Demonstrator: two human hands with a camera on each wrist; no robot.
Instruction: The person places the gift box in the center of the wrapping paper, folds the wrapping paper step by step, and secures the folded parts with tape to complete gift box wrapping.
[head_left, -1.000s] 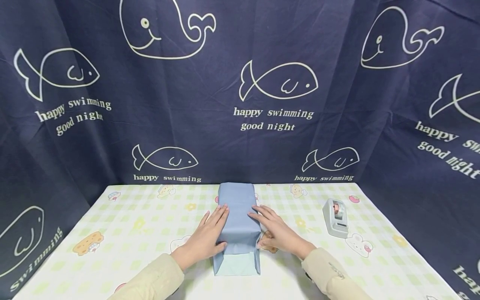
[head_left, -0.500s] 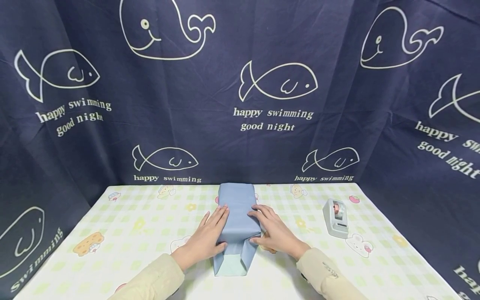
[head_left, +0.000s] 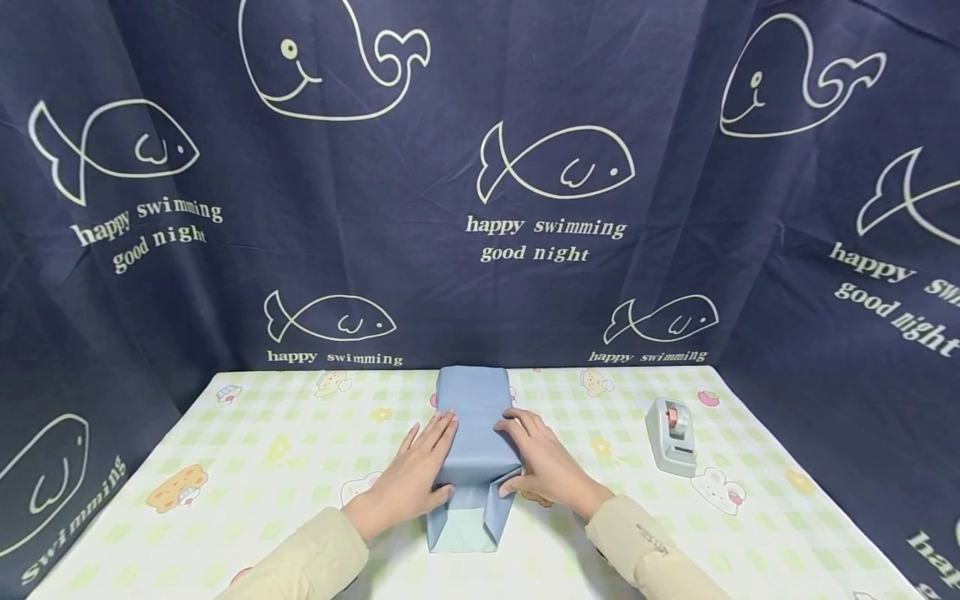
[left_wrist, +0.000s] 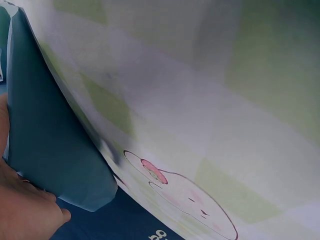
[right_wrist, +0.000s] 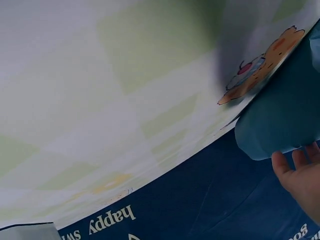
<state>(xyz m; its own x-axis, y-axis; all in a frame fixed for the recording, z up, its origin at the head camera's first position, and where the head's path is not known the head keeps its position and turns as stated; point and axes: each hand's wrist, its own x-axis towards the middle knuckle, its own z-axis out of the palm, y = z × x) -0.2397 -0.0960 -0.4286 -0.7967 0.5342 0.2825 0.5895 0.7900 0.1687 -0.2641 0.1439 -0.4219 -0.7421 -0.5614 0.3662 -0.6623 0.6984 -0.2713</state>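
Observation:
A box-shaped parcel in blue wrapping paper (head_left: 476, 433) lies lengthwise at the table's middle. Its near end has loose paper, with a pale green underside (head_left: 463, 533) spread on the table. My left hand (head_left: 408, 479) rests along the parcel's left top edge, fingers straight, thumb at the near end. With its thumb, my right hand (head_left: 551, 467) presses the right side flap (head_left: 497, 510) inward, while its bent fingers rest on the top right edge. Both wrist views show the parcel's sides: the blue side (left_wrist: 50, 120) by the left hand, the blue end (right_wrist: 280, 117) by the right fingertips (right_wrist: 282, 162).
A grey tape dispenser (head_left: 671, 437) with a reddish core stands to the right on the checked tablecloth (head_left: 285, 467). A dark blue curtain (head_left: 420, 275) with fish and whale drawings hangs behind the table and at both sides.
My right thumb has pushed the right side flap inward to the left, so it now slants over the pale green paper. The left hand and parcel have stayed put.

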